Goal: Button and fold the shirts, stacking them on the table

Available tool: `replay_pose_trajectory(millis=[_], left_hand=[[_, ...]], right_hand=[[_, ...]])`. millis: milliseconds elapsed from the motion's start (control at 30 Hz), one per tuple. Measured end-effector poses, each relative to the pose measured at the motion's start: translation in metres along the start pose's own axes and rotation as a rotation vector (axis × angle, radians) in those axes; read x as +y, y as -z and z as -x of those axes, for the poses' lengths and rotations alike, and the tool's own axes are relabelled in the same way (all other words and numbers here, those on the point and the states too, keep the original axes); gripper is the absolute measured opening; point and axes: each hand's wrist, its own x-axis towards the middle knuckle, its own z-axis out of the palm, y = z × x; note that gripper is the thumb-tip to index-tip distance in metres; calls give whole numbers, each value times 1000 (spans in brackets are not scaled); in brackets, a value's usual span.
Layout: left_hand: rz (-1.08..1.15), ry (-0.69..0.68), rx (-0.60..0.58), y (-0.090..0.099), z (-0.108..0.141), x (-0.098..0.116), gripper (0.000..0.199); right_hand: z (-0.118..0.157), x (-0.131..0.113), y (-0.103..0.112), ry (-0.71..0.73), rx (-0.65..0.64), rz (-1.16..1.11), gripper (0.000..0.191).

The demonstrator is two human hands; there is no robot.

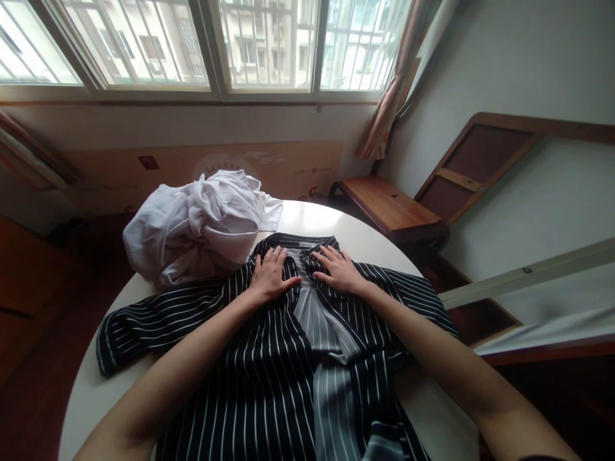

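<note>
Nearest you, the lower front of the striped shirt (254, 358) runs out of view at the bottom edge. It lies face up on the round white table (81, 410), with the pale inside (331, 397) showing where the front hangs loose and folds over. That part looks rumpled, so light strokes outward from the middle should suit it better than tugging.

Farther up, your left hand (273, 275) and right hand (339, 269) lie on either side of the neck opening, fingers spread, palms down, grasping nothing. Even pressure from both should level the cloth without skewing the stripes; use them as your guide for straightness. The collar (307, 241) sits just beyond your fingertips, and the left sleeve (144, 323) and right sleeve (413, 291) reach out toward the table's sides.

Beyond the left sleeve, a bundle of white cloth (202, 224) crowds that shoulder, so mind that it doesn't drag on the fabric. Past the table stands a wooden bench (391, 202), then the window (269, 45).
</note>
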Motion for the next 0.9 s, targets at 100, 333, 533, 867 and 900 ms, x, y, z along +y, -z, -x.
replay_pose_trajectory(millis=[100, 333, 533, 867, 900], left_hand=[[53, 65, 164, 15, 1, 3, 39], [-9, 97, 73, 26, -25, 12, 18], [-61, 10, 106, 9, -41, 9, 21], [37, -106, 153, 6, -49, -12, 23], [35, -108, 141, 5, -49, -15, 21]], right_hand=[[-1, -10, 12, -98, 147, -121, 41], [-30, -58, 19, -127, 292, 40, 35], [-42, -66, -1, -289, 280, 159, 28], [-35, -60, -9, -255, 347, 124, 31], [-35, -60, -9, -256, 343, 134, 32]])
